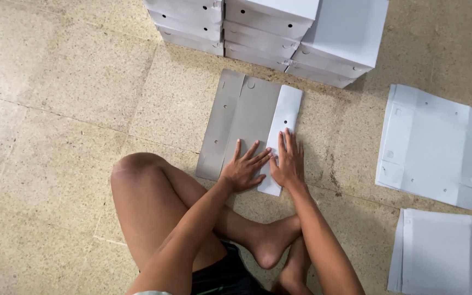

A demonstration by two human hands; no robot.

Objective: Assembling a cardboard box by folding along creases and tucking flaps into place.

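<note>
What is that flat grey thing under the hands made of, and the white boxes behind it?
The flat grey sheet looks like thin cardboard: matte grey inside, white on the folded flap, with sharp creases and punched holes. The stacked white boxes seem the same board, smooth and white.

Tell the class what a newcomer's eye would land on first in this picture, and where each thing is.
First come the left hand and right hand, pressed flat side by side on a grey cardboard sheet on the floor mid-frame, its right flap folded over to show white. Next, the stacks of finished white boxes along the top edge. Then the piles of flat white sheets at the right.
</note>
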